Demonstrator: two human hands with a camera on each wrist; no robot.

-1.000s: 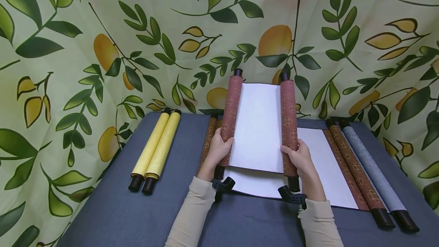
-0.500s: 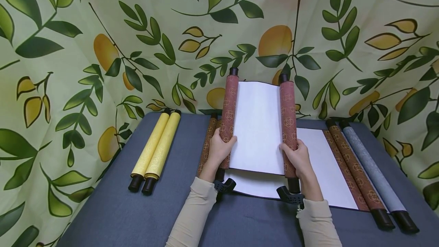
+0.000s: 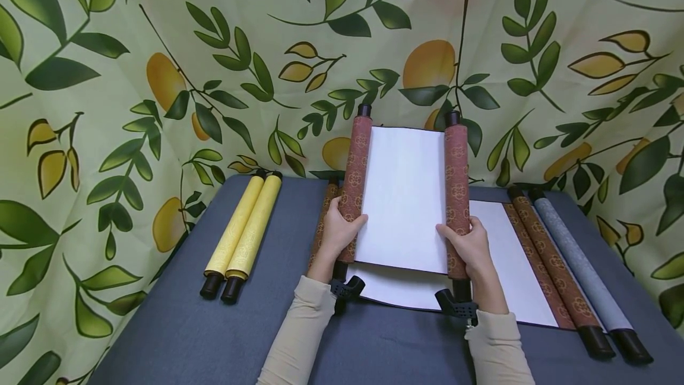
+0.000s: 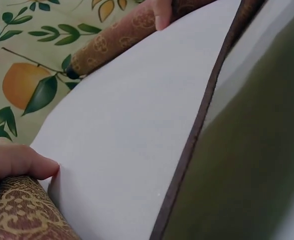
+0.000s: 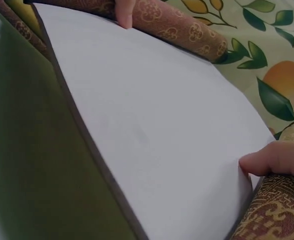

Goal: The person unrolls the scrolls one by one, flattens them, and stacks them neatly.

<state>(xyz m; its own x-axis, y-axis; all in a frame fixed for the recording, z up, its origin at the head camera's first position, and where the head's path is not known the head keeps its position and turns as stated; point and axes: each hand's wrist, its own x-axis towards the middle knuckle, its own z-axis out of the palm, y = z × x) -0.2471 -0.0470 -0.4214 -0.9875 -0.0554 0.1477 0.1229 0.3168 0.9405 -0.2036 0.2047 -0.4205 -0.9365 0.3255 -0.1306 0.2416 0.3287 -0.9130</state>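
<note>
A reddish-brown patterned scroll (image 3: pixel 406 201) is held up, partly unrolled, with white paper between its two rolls. My left hand (image 3: pixel 342 230) grips the left roll (image 3: pixel 357 165), its thumb on the paper's edge. Round the right roll (image 3: pixel 456 177) my right hand (image 3: pixel 472 245) holds on in the same way, thumb on the front. Both wrist views show the white sheet (image 4: pixel 126 120) bowing slightly between the thumbs. Below it, a second brown scroll (image 3: pixel 518 272) lies spread on the table, partly covered by the raised one.
Two yellow scrolls (image 3: pixel 243 230) lie rolled side by side on the left of the blue-grey table (image 3: pixel 160 325). At the right edge a blue-grey roll (image 3: pixel 582 260) lies next to a brown roll (image 3: pixel 553 260). A leaf-patterned cloth (image 3: pixel 224 106) hangs behind.
The two rolls have moved further apart, so more white paper shows between them. First the left roll shifted slightly left, then the right roll moved right with my right hand.
</note>
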